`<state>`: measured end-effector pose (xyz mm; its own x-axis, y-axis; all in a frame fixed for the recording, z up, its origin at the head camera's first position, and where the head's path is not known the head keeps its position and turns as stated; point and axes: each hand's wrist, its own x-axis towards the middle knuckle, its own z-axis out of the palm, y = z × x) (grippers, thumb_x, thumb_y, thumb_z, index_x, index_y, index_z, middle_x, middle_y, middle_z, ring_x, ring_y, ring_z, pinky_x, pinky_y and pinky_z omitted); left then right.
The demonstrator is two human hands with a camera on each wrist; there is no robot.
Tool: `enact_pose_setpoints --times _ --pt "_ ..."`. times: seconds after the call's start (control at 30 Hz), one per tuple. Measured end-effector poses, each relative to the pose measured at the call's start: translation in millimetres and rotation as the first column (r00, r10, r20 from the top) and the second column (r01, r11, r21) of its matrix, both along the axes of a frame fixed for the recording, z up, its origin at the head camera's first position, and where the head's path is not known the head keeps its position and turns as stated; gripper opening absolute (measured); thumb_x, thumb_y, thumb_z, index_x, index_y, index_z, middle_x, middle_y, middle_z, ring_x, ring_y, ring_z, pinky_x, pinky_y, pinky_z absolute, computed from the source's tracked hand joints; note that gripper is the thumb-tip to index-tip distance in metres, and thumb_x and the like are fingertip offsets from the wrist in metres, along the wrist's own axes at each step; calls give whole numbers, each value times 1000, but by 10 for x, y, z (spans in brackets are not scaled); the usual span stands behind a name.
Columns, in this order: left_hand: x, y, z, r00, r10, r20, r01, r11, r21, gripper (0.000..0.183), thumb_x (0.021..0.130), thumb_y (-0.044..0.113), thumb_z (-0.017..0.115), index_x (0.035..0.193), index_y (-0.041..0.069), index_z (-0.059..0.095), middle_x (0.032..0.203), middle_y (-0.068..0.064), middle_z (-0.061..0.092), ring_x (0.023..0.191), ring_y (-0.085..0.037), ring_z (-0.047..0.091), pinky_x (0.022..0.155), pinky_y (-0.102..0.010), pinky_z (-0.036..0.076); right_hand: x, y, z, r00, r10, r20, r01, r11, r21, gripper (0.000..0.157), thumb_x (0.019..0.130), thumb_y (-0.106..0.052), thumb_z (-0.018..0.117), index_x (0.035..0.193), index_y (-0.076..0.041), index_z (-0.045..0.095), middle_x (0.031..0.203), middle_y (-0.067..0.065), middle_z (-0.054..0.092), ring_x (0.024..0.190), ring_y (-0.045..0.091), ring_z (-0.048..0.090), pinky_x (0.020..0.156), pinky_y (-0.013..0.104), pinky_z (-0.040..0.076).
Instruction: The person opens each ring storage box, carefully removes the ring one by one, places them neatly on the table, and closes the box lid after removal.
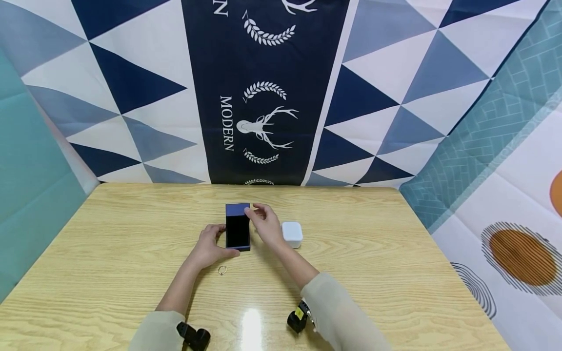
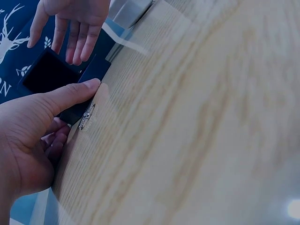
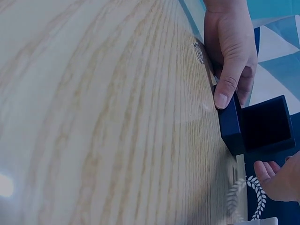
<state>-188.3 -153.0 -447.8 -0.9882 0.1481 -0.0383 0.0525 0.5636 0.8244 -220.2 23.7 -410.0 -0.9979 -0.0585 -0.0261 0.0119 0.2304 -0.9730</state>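
A dark blue ring box [image 1: 237,231] stands on the table with its lid raised and a black interior showing. My left hand [image 1: 210,247] grips the base of the box from the left, thumb along its front side, as the left wrist view also shows. Beside the raised lid is my right hand [image 1: 266,225], fingers loosely extended, fingertips right at the lid's right edge in the head view. A slim ring [image 1: 222,270] with a sparkling band lies on the wood just in front of the box, near the left thumb.
A small white box [image 1: 291,234] with rounded corners sits right of the right hand, close to the forearm. The wooden table [image 1: 373,273] ends at the back against a patterned cloth [image 1: 259,122].
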Motion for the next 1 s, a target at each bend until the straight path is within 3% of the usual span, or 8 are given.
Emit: enact_pose_setpoints --times 0.33,1.0 --pt "-19 -2 -30 1000 5 1 -5 1000 7 87 69 30 83 135 -7 40 133 -23 40 125 -37 39 104 -48 39 -47 -33 -2 1000 9 26 -9 1000 11 56 88 -43 61 130 -7 51 115 11 60 95 18 58 82 41 53" --pt "-31 -6 -36 1000 5 -4 -6 1000 0 87 69 30 83 135 -6 41 132 -22 41 123 -36 39 103 -48 40 -84 -86 -2 999 41 37 -42 998 36 57 89 -46 58 133 -10 49 124 13 56 112 25 56 85 35 52"
